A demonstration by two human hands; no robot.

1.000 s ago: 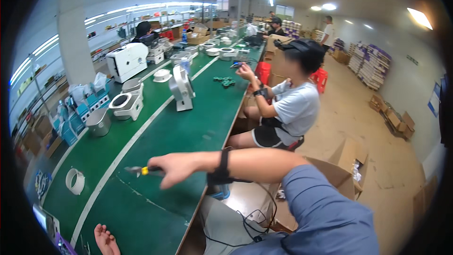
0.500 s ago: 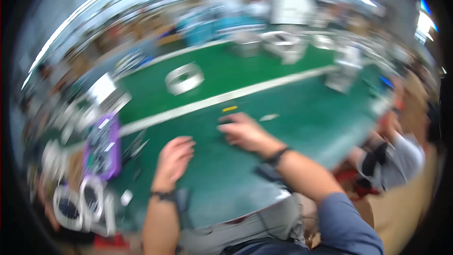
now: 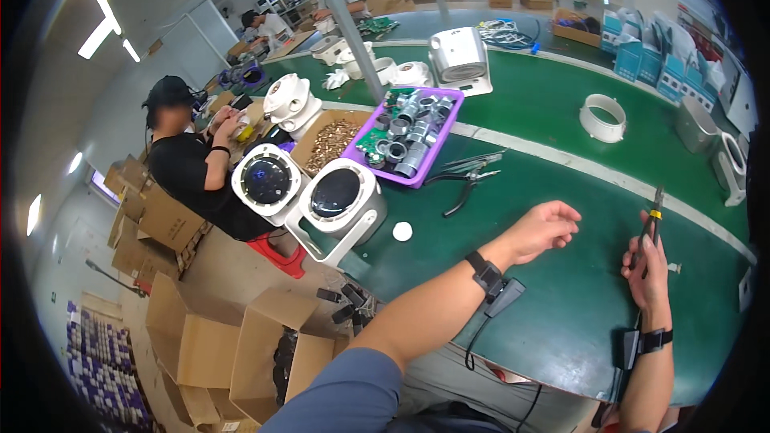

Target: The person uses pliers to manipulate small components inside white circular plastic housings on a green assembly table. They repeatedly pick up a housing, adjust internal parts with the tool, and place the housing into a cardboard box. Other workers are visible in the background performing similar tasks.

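Your right hand [image 3: 648, 273] grips a small screwdriver [image 3: 651, 223], shaft upright, over the green table [image 3: 561, 104]. Your left hand [image 3: 539, 228] hangs loose and empty, just right of the black pliers [image 3: 469, 180], which lie beside the purple tray [image 3: 437, 144] of metal parts.

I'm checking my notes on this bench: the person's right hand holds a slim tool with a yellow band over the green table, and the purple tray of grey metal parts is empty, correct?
Not quite. The head view shows the purple tray full of grey metal parts, not empty. The rest stands: the right hand holds the slim tool with a yellow band over the green table.
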